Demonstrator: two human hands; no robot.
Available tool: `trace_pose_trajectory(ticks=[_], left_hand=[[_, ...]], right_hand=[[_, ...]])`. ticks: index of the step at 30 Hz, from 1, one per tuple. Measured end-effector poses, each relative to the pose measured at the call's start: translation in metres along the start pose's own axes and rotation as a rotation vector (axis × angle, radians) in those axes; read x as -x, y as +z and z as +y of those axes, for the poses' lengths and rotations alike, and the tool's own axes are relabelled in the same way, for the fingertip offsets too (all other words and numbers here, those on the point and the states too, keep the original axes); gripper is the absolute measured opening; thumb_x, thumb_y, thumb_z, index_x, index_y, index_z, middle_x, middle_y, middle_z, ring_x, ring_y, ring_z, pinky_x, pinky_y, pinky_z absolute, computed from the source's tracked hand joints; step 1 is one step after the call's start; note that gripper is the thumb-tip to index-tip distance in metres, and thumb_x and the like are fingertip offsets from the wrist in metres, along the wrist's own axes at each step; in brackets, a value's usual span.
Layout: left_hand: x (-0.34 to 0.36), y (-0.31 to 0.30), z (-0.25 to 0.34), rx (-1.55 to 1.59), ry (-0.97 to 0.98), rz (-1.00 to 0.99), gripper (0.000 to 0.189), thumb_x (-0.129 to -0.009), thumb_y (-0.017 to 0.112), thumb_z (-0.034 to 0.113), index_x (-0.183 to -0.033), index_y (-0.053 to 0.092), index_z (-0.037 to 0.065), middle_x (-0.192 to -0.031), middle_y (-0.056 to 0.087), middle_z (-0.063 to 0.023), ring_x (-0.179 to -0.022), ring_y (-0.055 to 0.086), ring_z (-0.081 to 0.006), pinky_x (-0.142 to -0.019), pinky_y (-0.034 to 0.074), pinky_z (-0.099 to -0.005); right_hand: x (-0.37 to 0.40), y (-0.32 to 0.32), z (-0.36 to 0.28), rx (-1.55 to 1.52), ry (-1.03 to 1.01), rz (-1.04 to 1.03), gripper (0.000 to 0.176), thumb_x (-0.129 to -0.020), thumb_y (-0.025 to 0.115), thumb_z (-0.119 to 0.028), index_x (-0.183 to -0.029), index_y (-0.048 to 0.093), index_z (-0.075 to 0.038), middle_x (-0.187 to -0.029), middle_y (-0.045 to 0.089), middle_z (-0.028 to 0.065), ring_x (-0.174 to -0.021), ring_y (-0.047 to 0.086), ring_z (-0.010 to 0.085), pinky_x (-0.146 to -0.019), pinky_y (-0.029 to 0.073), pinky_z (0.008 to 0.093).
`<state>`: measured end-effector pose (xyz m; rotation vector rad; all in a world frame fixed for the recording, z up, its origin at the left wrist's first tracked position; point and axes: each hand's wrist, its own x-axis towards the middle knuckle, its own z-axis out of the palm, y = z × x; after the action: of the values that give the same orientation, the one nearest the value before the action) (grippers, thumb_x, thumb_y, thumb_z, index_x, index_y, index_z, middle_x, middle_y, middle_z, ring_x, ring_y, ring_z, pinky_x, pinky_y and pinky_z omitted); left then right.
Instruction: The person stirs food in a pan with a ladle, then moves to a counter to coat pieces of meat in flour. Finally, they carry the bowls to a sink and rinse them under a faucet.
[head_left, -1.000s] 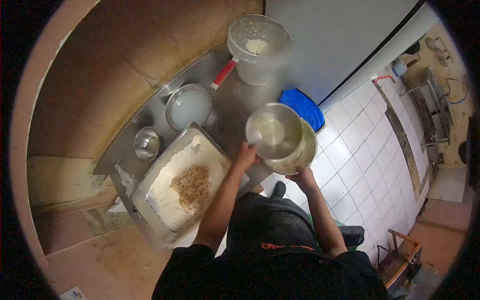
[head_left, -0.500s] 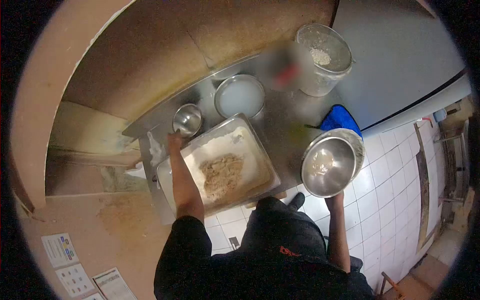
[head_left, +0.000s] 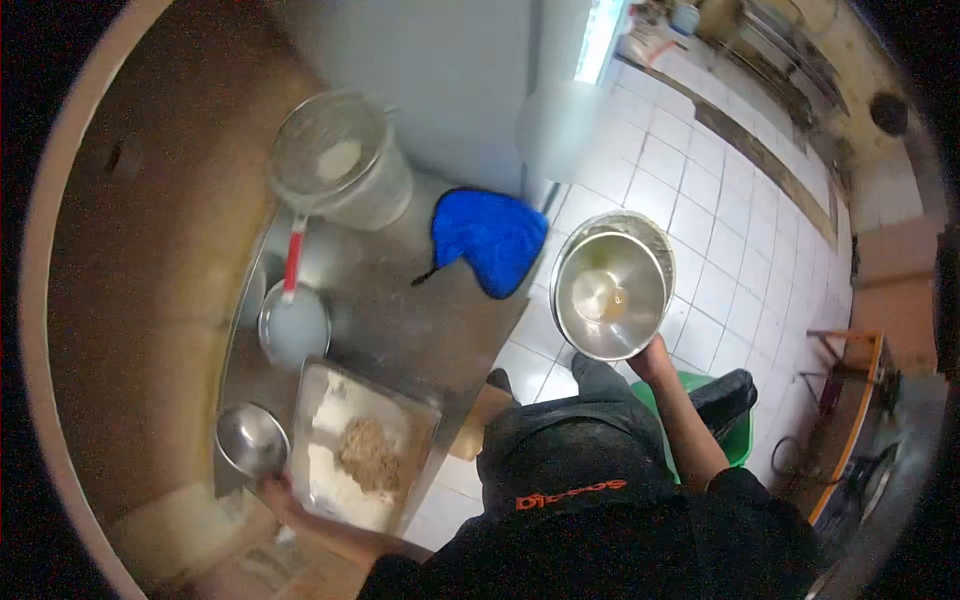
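Note:
My right hand (head_left: 652,360) is closed on the rim of a large metal bowl (head_left: 640,327), which has a little pale residue at its bottom. A second round rim (head_left: 655,228) shows behind this bowl, stacked with it. At the lower left, my left hand (head_left: 275,487) grips the near edge of a small shiny metal bowl (head_left: 252,442), its fingers partly hidden. Beside that bowl lies a clear rectangular tub (head_left: 424,408) holding white flour (head_left: 335,470) and a crumbly brown heap (head_left: 368,458).
On the metal counter (head_left: 400,320) are a round dish of whitish liquid (head_left: 296,332), a red-handled tool (head_left: 294,255), a sieve-topped bucket (head_left: 375,195) and a blue cloth (head_left: 487,235). A green bin (head_left: 740,443) stands on the tiled floor to my right.
My view has swung to the right, bringing the green bin into sight. My right hand still holds the large bowl, and my left hand remains at the small bowl.

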<state>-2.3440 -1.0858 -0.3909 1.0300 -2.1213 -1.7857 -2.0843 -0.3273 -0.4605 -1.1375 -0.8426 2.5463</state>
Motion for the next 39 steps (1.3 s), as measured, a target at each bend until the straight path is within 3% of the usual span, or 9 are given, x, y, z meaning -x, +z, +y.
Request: trace_pose_trajectory(ticks=[7, 12, 17, 20, 21, 24, 34, 37, 39], left_hand=[[0.288, 0.2, 0.118, -0.363, 0.165, -0.415, 0.03, -0.086, 0.056, 0.023, -0.11, 0.052, 0.006, -0.09, 0.056, -0.005, -0.072, 0.055, -0.015, -0.055, 0.043, -0.0287], [0.507, 0.438, 0.096, -0.351, 0.077, -0.834, 0.025, -0.084, 0.054, 0.019, -0.104, 0.056, 0.004, -0.092, 0.054, -0.0058, -0.079, 0.056, -0.0175, -0.062, 0.052, -0.0322], [0.657, 0.606, 0.023, -0.346, -0.161, -1.442, 0.025, -0.082, 0.051, 0.013, -0.102, 0.057, 0.001, -0.083, 0.062, -0.0071, -0.066, 0.06, -0.0144, -0.057, 0.05, -0.0279], [0.749, 0.658, -0.002, -0.472, -0.178, -1.568, 0.027, -0.083, 0.05, 0.013, -0.105, 0.056, -0.001, -0.08, 0.062, -0.0093, -0.057, 0.059, -0.0167, -0.054, 0.052, -0.0285], [0.757, 0.688, -0.019, -0.597, -0.263, -1.518, 0.027, -0.083, 0.05, 0.012, -0.105, 0.055, -0.003, -0.079, 0.062, -0.0109, -0.057, 0.06, -0.0169, -0.053, 0.05, -0.0289], [0.821, 0.787, -0.042, -0.747, -0.17, -1.773, 0.03, -0.086, 0.048, 0.015, -0.11, 0.051, -0.002, -0.08, 0.06, -0.0112, -0.055, 0.059, -0.0173, -0.049, 0.048, -0.0276], [1.117, 1.063, -0.04, -0.993, 0.535, -2.06, 0.038, -0.087, 0.054, 0.022, -0.115, 0.049, -0.002, -0.075, 0.062, -0.0129, -0.062, 0.062, -0.0196, -0.057, 0.05, -0.0335], [1.198, 1.149, -0.065, -0.923, 0.496, -2.178, 0.036, -0.087, 0.055, 0.024, -0.112, 0.05, -0.001, -0.074, 0.062, -0.0126, -0.061, 0.063, -0.0198, -0.056, 0.05, -0.0336], [1.239, 1.203, -0.072, -0.908, 0.507, -2.199, 0.036, -0.086, 0.056, 0.025, -0.11, 0.05, -0.001, -0.073, 0.061, -0.0124, -0.061, 0.062, -0.0194, -0.055, 0.05, -0.0336]], right_hand=[[-0.029, -0.077, -0.084, 0.179, -0.043, 0.102, 0.045, -0.097, 0.042, -0.032, -0.131, 0.043, -0.003, -0.12, 0.056, 0.0125, -0.106, 0.058, 0.0251, -0.083, 0.052, 0.0428], [-0.029, -0.117, -0.175, 0.307, 0.026, 0.081, 0.048, -0.097, 0.039, -0.039, -0.123, 0.045, 0.001, -0.089, 0.064, 0.0157, -0.062, 0.065, 0.0247, -0.05, 0.055, 0.0358], [-0.046, -0.187, -0.24, 0.335, -0.144, 0.109, 0.044, -0.095, 0.046, -0.027, -0.13, 0.036, -0.001, -0.105, 0.057, 0.0166, -0.085, 0.063, 0.0237, -0.058, 0.056, 0.0347], [-0.104, -0.281, -0.217, 0.361, -0.431, 0.177, 0.055, -0.095, 0.046, -0.021, -0.14, 0.022, -0.003, -0.128, 0.046, 0.0189, -0.108, 0.055, 0.0244, -0.078, 0.054, 0.0374], [-0.111, -0.279, -0.249, 0.232, -0.371, 0.246, 0.052, -0.094, 0.049, -0.025, -0.137, 0.027, -0.006, -0.12, 0.051, 0.0146, -0.097, 0.059, 0.0228, -0.071, 0.055, 0.036], [-0.119, -0.3, -0.344, -0.114, -0.328, 0.296, 0.047, -0.093, 0.051, -0.029, -0.133, 0.034, -0.009, -0.111, 0.056, 0.0117, -0.085, 0.063, 0.0225, -0.064, 0.056, 0.0363], [-0.159, -0.488, -0.602, -0.13, -0.667, 0.732, 0.041, -0.096, 0.043, -0.016, -0.135, 0.034, -0.007, -0.117, 0.055, 0.0158, -0.092, 0.062, 0.027, -0.069, 0.055, 0.0393], [-0.201, -0.599, -0.622, 0.266, -0.779, 0.978, 0.038, -0.092, 0.042, -0.004, -0.13, 0.04, -0.002, -0.118, 0.054, 0.0155, -0.098, 0.06, 0.0243, -0.078, 0.052, 0.0362], [-0.203, -0.574, -0.717, -0.073, -0.665, 0.877, 0.039, -0.09, 0.041, -0.002, -0.13, 0.04, -0.002, -0.115, 0.056, 0.0152, -0.098, 0.059, 0.0226, -0.083, 0.049, 0.0353]])
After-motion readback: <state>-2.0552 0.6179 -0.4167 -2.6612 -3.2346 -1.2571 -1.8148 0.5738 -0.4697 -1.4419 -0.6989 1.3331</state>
